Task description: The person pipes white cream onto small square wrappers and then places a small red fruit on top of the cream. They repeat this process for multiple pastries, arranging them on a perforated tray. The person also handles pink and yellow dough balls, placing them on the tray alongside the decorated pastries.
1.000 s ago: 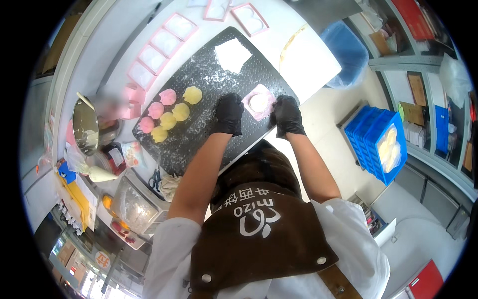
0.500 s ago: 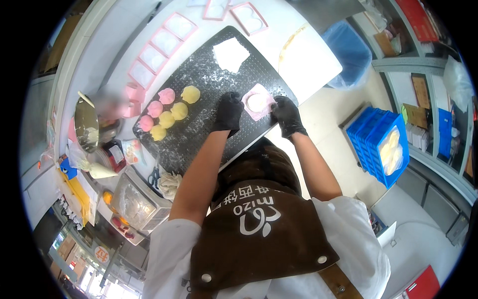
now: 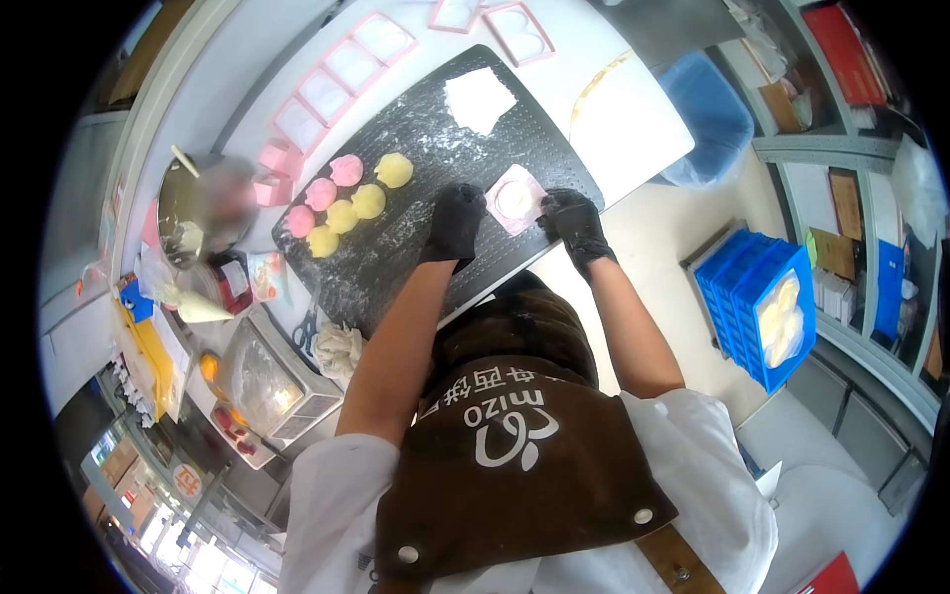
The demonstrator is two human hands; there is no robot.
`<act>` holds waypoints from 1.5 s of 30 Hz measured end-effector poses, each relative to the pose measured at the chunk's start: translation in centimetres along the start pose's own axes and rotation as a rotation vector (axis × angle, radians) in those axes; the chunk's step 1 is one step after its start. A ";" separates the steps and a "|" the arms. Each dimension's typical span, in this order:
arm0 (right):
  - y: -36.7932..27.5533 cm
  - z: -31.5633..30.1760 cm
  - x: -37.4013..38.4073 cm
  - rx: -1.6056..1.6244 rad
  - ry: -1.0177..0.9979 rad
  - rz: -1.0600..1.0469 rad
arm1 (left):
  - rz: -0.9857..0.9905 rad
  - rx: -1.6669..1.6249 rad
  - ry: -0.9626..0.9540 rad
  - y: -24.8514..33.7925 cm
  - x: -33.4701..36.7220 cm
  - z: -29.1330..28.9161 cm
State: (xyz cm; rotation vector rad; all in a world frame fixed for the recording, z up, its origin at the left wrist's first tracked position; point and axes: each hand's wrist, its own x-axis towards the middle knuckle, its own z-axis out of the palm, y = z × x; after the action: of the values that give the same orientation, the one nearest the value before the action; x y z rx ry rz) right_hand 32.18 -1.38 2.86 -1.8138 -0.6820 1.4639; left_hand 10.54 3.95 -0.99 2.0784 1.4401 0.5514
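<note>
A thin, pale pink square dough wrapper (image 3: 503,224) lies near the front edge of a dark, dimpled board (image 3: 396,272). In its middle sits a round white filling (image 3: 515,199). Black gloves cover both hands. At the wrapper's left edge my left hand (image 3: 458,220) is closed, its fingers curled in on that edge. My right hand (image 3: 574,224) pinches the right corner with bent fingers. Further left on the board rest several round filled dough balls, pink ones (image 3: 321,194) and yellow ones (image 3: 368,202). A stack of white square sheets (image 3: 479,100) lies toward the back.
Pink-rimmed boxes (image 3: 325,95) line the table behind the board. To the left are a metal bowl (image 3: 183,213), a piping bag (image 3: 201,306), scissors (image 3: 305,331) and a cloth (image 3: 337,352). A blue-lined bin (image 3: 705,119) and stacked blue crates (image 3: 752,297) stand at right.
The whole view has shifted slightly, moving the board's contents up and right in the picture. Both hands stay at the wrapper's edges, and the white filling looks a little flatter.
</note>
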 end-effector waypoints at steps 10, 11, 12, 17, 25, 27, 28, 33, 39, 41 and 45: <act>-5.9 9.4 -5.5 -0.097 -0.339 0.000 | -0.472 -0.266 0.081 -0.4 -9.9 -12.8; -5.5 10.9 -6.2 -0.115 -0.400 -0.099 | -0.492 -0.286 0.159 -0.4 -11.8 -14.5; -5.6 12.9 -6.9 -0.218 -0.444 -0.154 | -0.516 -0.297 0.246 -0.8 -13.8 -16.2; -5.1 26.1 -10.9 -0.348 -0.776 -0.339 | -0.673 -0.317 0.502 -5.1 -24.0 -25.0; -3.5 48.1 -22.2 -0.461 -1.043 -0.384 | -0.873 -0.618 0.923 -14.9 -42.5 -34.5; -1.9 52.4 -23.9 -0.535 -1.014 -0.407 | -0.939 -0.651 0.885 -17.4 -45.1 -36.6; -0.5 54.1 -24.1 -0.490 -1.011 -0.405 | -0.925 -0.649 0.870 -19.2 -46.0 -36.9; 2.8 58.1 -23.8 -0.774 -0.876 -0.650 | -0.955 -0.830 0.787 -24.0 -49.7 -37.6; 2.3 54.2 -22.1 -0.731 -0.708 -0.770 | -0.849 -0.679 0.843 -27.1 -56.9 -36.7; 2.1 51.8 -21.5 -0.794 -0.493 -0.843 | -0.929 -0.776 0.881 -25.6 -59.8 -38.5; 2.5 46.8 -19.0 -1.002 -0.398 -0.732 | -1.069 -0.791 1.056 -23.5 -67.2 -40.2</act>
State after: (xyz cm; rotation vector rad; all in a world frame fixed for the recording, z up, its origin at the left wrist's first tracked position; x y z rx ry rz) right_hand -17.74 -8.49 6.87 -1.5565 -2.2995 0.9997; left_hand -53.81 -44.44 13.11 0.1757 2.0585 1.4728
